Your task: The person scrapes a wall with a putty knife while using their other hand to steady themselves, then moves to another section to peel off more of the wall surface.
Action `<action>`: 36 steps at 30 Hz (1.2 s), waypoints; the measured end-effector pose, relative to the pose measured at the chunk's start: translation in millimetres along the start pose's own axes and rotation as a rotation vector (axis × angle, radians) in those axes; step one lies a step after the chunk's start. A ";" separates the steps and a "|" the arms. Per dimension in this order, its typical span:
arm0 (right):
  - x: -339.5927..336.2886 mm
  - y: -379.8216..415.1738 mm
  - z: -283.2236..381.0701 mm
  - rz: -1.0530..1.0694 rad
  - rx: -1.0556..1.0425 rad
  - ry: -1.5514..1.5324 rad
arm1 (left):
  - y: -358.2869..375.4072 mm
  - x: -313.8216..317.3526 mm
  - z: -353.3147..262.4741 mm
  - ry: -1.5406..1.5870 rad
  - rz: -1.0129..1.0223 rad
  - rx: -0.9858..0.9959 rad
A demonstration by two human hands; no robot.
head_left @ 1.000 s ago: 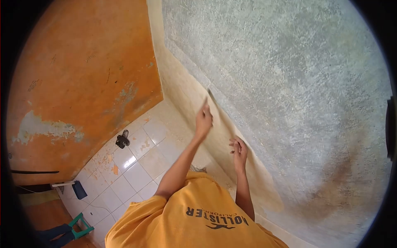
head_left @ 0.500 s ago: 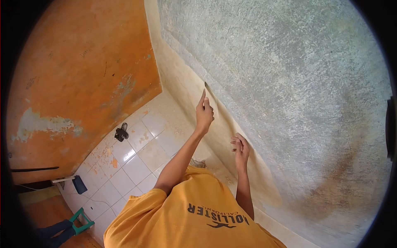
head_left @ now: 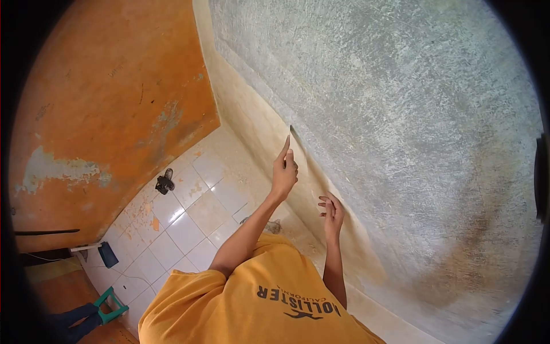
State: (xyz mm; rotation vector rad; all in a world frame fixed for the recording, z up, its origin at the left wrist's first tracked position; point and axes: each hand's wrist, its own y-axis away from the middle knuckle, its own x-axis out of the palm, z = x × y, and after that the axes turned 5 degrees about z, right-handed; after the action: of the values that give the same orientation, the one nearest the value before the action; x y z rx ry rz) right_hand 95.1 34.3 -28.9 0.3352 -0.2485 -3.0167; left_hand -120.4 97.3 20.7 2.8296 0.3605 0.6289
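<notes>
My left hand [head_left: 284, 176] is closed, its index finger stretched along a narrow dark blade [head_left: 291, 128]; the rest of the tool is hidden in the hand. The blade's tip lies at the edge where the rough grey wall surface [head_left: 372, 114] meets the smooth cream lower band [head_left: 252, 109]. Lower along the same edge, my right hand [head_left: 332, 215] holds nothing visible. Its fingers are apart and loosely bent, close beside the cream band.
An orange wall [head_left: 114, 86] with peeling patches meets the cream band at a corner. Orange flakes [head_left: 155, 223] are scattered over white floor tiles [head_left: 186, 232]. Dark footwear [head_left: 165, 182], a blue dustpan [head_left: 107, 254], a green stool [head_left: 112, 304] and dark blue trousers [head_left: 74, 321] are to the left.
My left hand and the blade have moved a short way down the edge, towards my right hand. The view has shifted slightly; my right hand stays near the same spot.
</notes>
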 end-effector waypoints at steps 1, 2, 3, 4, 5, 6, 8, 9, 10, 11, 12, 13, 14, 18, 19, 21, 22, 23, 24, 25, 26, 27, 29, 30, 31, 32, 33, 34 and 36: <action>-2.3 -0.5 -2.0 -0.007 -0.010 -0.005 | -5.6 -2.8 1.6 -0.018 -0.026 0.034; -5.1 1.2 -4.9 -0.015 -0.015 -0.009 | -15.8 -10.2 3.9 -0.036 -0.053 0.063; -6.7 6.1 -7.7 -0.024 -0.017 -0.015 | -21.9 -16.9 5.2 -0.056 -0.079 0.089; -5.4 9.7 -7.0 -0.022 -0.015 -0.023 | -26.0 -21.5 2.8 -0.014 -0.073 0.061; -4.4 11.5 -5.5 -0.021 -0.015 -0.030 | -30.8 -24.6 -0.1 0.029 -0.065 0.035; -6.0 11.3 -3.0 -0.017 -0.022 -0.031 | -33.1 -23.0 -1.5 0.079 -0.058 0.014; -8.1 11.8 -3.8 -0.012 -0.017 -0.029 | -7.7 3.0 8.6 -0.013 -0.076 0.074; -7.2 13.2 -5.1 -0.006 -0.010 -0.033 | 5.7 12.0 19.9 -0.049 -0.061 0.091; -7.0 13.2 -4.5 -0.002 -0.006 -0.031 | 17.2 19.5 22.9 -0.087 -0.048 0.106; -7.5 12.6 -4.2 0.003 0.001 -0.029 | 24.8 23.8 24.3 -0.053 -0.012 0.073; -6.4 14.1 -2.7 0.008 0.010 -0.029 | 25.2 23.5 25.8 -0.030 -0.025 0.069; -5.0 16.3 -1.4 0.014 0.009 -0.029 | 21.4 23.0 25.6 -0.006 -0.035 0.065; -5.0 17.1 0.7 0.018 0.005 -0.028 | 15.6 22.8 24.1 0.019 -0.042 0.065; -10.3 20.7 0.7 0.036 -0.025 -0.045 | 18.5 27.6 15.5 0.057 -0.066 0.031; -13.0 20.6 1.4 0.032 -0.019 -0.040 | 24.9 32.3 18.6 0.042 -0.036 0.030; -18.1 23.2 2.0 0.024 -0.004 -0.031 | 44.9 42.1 29.0 0.008 0.022 0.025; -20.2 22.9 1.8 0.016 -0.019 -0.035 | 39.7 40.6 29.1 0.023 -0.014 0.038; -23.3 24.6 0.6 0.005 -0.030 -0.039 | 29.9 37.0 29.3 0.037 -0.047 0.047; -26.4 27.6 -0.9 -0.008 -0.039 -0.043 | 22.6 33.8 29.7 0.051 -0.079 0.054; -28.7 30.6 -3.7 -0.006 -0.041 -0.048 | 19.3 30.1 28.9 0.089 -0.060 0.035; -30.8 34.1 -6.9 -0.004 -0.040 -0.053 | 17.6 25.8 28.8 0.127 -0.041 0.013; -34.5 34.2 -8.6 0.001 -0.047 -0.052 | 16.5 26.7 28.4 0.171 -0.023 -0.002; -40.3 36.5 -11.2 0.005 -0.024 -0.032 | 42.8 40.4 30.8 0.099 0.035 0.009; -41.8 38.5 -14.0 0.011 -0.010 -0.024 | 52.7 44.0 31.8 0.061 0.060 0.013; -43.8 37.1 -16.6 0.009 -0.017 -0.024 | 50.3 41.6 32.1 0.058 0.038 0.019; -46.0 36.3 -19.7 0.006 -0.021 -0.025 | 38.4 36.5 33.0 0.069 -0.011 0.059; -47.1 39.4 -23.0 0.001 -0.020 -0.028 | 20.1 29.0 33.7 0.076 -0.058 0.093; -46.6 43.0 -24.2 0.007 -0.018 -0.031 | 7.6 21.3 32.6 0.082 -0.104 0.123; -47.2 43.7 -21.6 0.015 -0.024 -0.034 | 13.6 17.9 21.8 0.115 -0.043 0.050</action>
State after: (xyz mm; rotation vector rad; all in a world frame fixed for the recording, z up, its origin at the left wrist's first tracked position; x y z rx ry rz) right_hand 149.2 -6.5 -32.3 0.2788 -0.2159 -3.0099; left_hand -92.6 86.0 12.0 2.8313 0.4627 0.7869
